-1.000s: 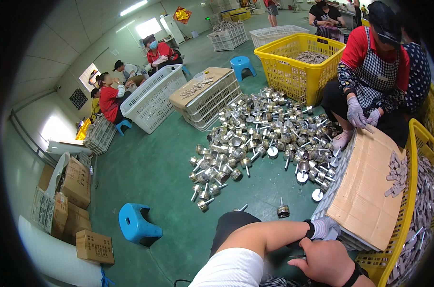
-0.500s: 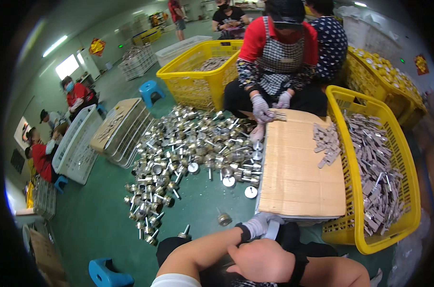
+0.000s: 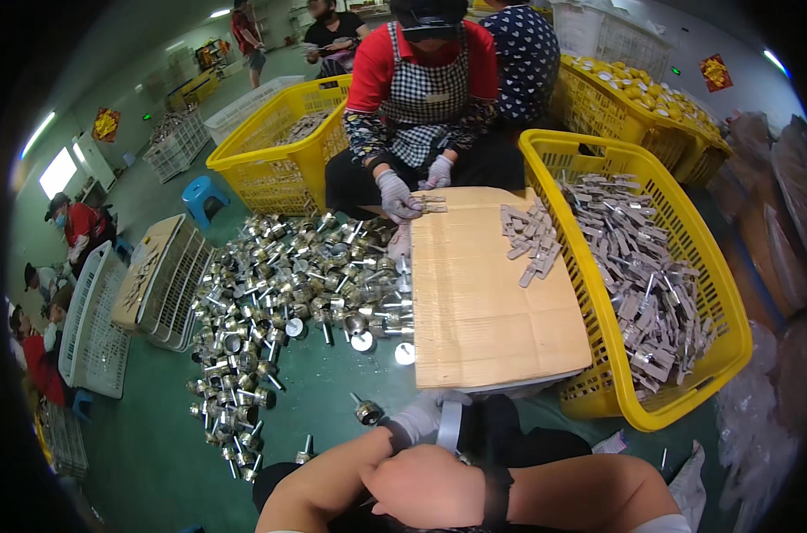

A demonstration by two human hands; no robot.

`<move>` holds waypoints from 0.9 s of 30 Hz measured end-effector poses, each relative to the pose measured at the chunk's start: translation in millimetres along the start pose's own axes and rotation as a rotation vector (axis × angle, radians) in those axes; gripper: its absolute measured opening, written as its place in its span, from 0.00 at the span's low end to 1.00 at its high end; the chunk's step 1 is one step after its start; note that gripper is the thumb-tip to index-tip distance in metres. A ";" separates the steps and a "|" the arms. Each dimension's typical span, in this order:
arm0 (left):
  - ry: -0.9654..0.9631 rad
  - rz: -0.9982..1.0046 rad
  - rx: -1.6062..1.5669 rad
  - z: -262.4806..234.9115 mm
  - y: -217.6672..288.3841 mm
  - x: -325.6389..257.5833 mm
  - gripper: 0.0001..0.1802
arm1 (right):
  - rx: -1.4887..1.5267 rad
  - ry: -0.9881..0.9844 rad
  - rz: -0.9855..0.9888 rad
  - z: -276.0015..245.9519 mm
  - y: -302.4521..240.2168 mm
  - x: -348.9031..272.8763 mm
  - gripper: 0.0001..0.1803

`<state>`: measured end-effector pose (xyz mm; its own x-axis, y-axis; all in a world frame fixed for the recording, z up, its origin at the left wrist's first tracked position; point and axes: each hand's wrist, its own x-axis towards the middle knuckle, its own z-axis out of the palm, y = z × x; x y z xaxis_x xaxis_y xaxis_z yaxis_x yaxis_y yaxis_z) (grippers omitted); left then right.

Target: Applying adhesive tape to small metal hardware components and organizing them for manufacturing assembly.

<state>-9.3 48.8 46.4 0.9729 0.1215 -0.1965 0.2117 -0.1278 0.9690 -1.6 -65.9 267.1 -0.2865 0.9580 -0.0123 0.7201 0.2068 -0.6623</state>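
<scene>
My left hand [image 3: 419,414] wears a white glove and lies at the near edge of a cardboard sheet [image 3: 488,302], beside a light grey strip [image 3: 448,425]. Whether it grips the strip is unclear. My right hand [image 3: 424,484] is bare, closed in a fist, with a black band at the wrist, and rests on my left forearm. A loose metal fitting [image 3: 366,410] lies on the green floor just left of my left hand. On the cardboard's far right sits a small pile of grey metal pieces [image 3: 528,235].
A big heap of shiny metal fittings [image 3: 288,302] covers the floor to the left. A yellow basket [image 3: 599,404] of grey pieces stands at the right. A gloved person in a checked apron [image 3: 421,89] sits opposite, handling pieces. White crates [image 3: 92,338] lie at the left.
The view has swung right, so the cardboard and yellow basket now lie straight ahead. My arms keep the same crossed pose, fist on forearm.
</scene>
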 end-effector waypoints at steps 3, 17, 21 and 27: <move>-0.033 -0.054 -0.057 1.2 4.8 0.9 0.16 | -0.043 0.031 0.011 -4.6 -3.4 -1.3 0.11; -0.009 -0.051 -0.047 4.4 -1.5 2.4 0.15 | 0.004 0.049 0.022 -0.6 -2.4 -2.1 0.08; -0.005 -0.188 -0.370 2.1 -23.8 3.5 0.15 | 0.009 0.087 -0.003 0.4 -5.1 -0.8 0.07; -0.023 -0.037 -0.003 2.3 -9.8 6.2 0.15 | 0.015 0.077 0.029 -2.2 -3.5 -2.5 0.05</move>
<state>-5.2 48.5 35.4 0.9662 0.1040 -0.2359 0.2477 -0.1206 0.9613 -2.0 -68.6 271.1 -0.2156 0.9761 0.0260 0.7179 0.1765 -0.6733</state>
